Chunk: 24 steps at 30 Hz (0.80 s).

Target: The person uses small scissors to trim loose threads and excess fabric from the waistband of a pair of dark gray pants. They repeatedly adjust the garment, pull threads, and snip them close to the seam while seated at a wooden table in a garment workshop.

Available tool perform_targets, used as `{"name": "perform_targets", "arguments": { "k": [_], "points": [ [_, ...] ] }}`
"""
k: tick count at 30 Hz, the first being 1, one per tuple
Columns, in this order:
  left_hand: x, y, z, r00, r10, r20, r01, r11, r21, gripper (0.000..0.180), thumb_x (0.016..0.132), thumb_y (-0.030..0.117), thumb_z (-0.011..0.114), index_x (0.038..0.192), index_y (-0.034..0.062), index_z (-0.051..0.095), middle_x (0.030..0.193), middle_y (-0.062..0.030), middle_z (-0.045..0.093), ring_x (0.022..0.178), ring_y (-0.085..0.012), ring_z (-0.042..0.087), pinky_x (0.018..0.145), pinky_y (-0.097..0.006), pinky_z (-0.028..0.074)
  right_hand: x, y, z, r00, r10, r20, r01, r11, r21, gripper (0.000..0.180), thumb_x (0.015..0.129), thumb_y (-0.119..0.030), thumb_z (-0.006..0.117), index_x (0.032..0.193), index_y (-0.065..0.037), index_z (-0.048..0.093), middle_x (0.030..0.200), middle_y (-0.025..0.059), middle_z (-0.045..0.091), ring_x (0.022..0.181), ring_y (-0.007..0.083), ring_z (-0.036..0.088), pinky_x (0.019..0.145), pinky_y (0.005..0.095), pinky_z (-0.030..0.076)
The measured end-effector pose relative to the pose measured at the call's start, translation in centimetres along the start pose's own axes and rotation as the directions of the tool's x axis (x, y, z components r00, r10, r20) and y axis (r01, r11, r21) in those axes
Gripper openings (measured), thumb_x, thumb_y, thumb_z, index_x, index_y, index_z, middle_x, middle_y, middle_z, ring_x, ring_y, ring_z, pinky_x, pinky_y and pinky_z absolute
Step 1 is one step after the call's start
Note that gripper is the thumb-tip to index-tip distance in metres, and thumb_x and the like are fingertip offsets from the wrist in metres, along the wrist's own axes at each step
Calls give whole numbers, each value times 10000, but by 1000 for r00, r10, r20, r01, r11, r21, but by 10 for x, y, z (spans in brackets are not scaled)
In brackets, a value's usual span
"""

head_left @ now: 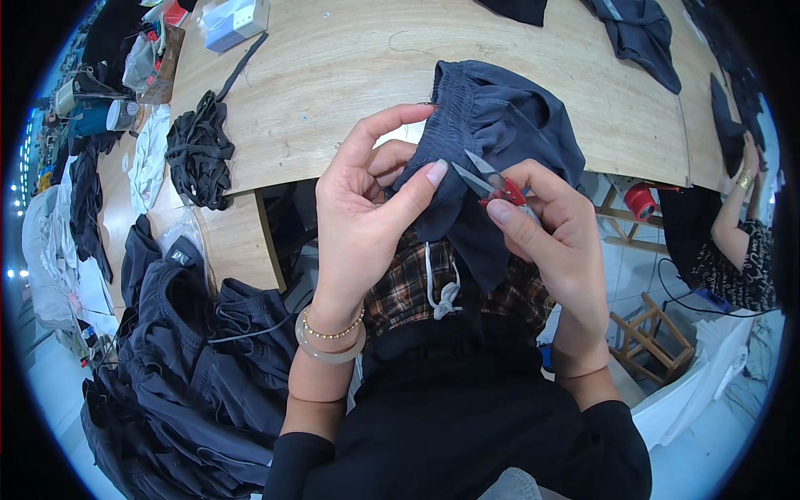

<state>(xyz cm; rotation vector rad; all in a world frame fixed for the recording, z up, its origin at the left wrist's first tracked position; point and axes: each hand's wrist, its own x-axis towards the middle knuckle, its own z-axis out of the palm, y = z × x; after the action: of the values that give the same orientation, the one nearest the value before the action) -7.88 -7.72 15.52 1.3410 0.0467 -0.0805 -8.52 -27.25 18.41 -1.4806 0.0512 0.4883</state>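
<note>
A dark blue-grey garment [525,117] with a gathered elastic waistband [454,104] lies partly on the table edge and hangs down in front of me. My left hand [375,183] grips this waistband, its thumb pressed on the fabric and its fingers curled behind. Thread snips [509,192] with a red body are held in my right hand [554,221]. Their two pointed blades stand apart, close to the waistband beside my left thumb. Any thread between the blades is too fine to make out. A knotted white cord [446,300] dangles below, over plaid cloth on my lap.
Dark garments [192,367] are heaped on my left. A tangle of black strips [202,150] rests on the wooden table [333,67], near a tissue box [237,23]. At right stand a wooden stool [654,337] and a co-worker, whose arm [733,204] reaches onto the table.
</note>
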Motion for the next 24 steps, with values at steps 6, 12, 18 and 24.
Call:
{"name": "perform_targets", "arguments": {
  "k": [6,12,18,24],
  "points": [
    [3,-1,3,997,-71,-22,67,986,-155,322,932,-67,668,1217,3,535,932,-51,686,867,-44,624,745,-156,486,4,13,1,987,-160,21,159,987,39,107,984,-61,659,1049,16,622,887,-17,604,826,26,526,717,184,404],
    [3,-18,-3,996,-81,-25,76,987,-143,259,950,-62,645,1151,22,505,993,-92,693,841,-52,626,726,-169,490,9,11,-4,942,-323,-93,336,892,302,174,983,-6,617,1154,10,594,855,-4,590,694,30,494,626,188,370],
    [5,-17,-8,994,-111,-15,108,988,-107,248,975,-30,628,1186,26,508,961,-109,710,820,-60,615,700,-192,455,34,17,0,828,-555,-78,481,775,-409,268,838,-51,799,1078,-15,686,862,16,620,739,87,551,668,225,443],
    [10,-24,-7,982,-159,-98,154,986,-56,203,985,3,649,1155,29,542,809,-8,685,673,34,495,556,-149,317,58,45,11,660,-749,63,542,417,-729,126,830,-9,760,915,-15,667,798,74,600,712,218,603,618,327,472]
  ]
}}
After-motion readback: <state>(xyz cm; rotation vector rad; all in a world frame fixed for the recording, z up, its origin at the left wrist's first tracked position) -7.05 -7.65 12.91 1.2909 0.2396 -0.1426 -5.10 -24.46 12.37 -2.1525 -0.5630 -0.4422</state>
